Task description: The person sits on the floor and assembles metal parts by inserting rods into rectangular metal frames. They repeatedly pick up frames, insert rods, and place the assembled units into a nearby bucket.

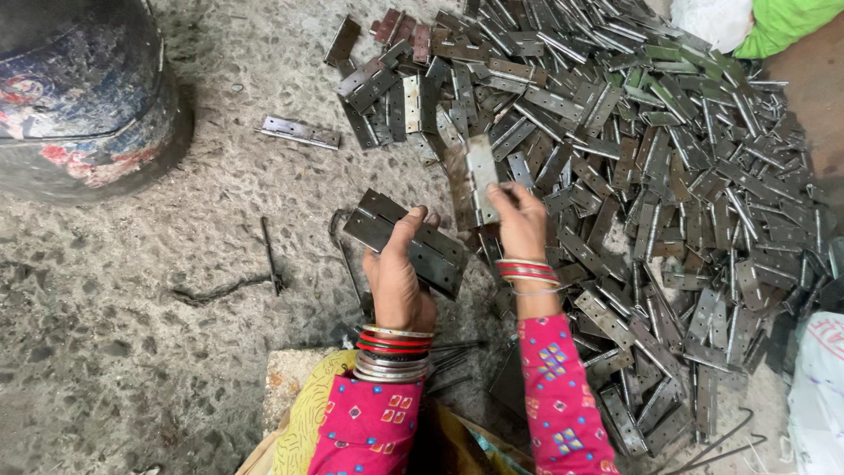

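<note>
Head view, looking straight down: the fingers (420, 222) of the left hand (400, 280) are curled over a small stack of hinges (407, 240), thumb on top and the other fingertips wrapped round its far edge, so the stack is clamped flat in the palm. The fingers (508, 195) of the right hand (522, 224) are pressed together around the lower end of a single hinge (473, 180), which stands upright and half folded, its leaves rising toward 12 o'clock. This hinge sits just at 2 o'clock from the stack, the two close but not touching.

Both wrists carry bangles: a thick band of red and silver ones (392, 352) on the left, a thinner red set (526, 271) on the right. Below them come pink patterned sleeves (559, 396).

Outward from the hands, a big heap of grey metal hinges (668, 158) spreads from 12 o'clock round to 4 o'clock, some rusty brown. One loose hinge (300, 133) lies alone on the rough concrete floor (132, 352) at 10 o'clock from the hands. A thin dark metal rod (271, 257) lies on the floor at 9 o'clock. Farther out at 10 o'clock sits a large round drum (83, 97) with worn blue and red paint. A green cloth (782, 22) shows at 1 o'clock, and a white sack (818, 396) at 4 o'clock.
</note>
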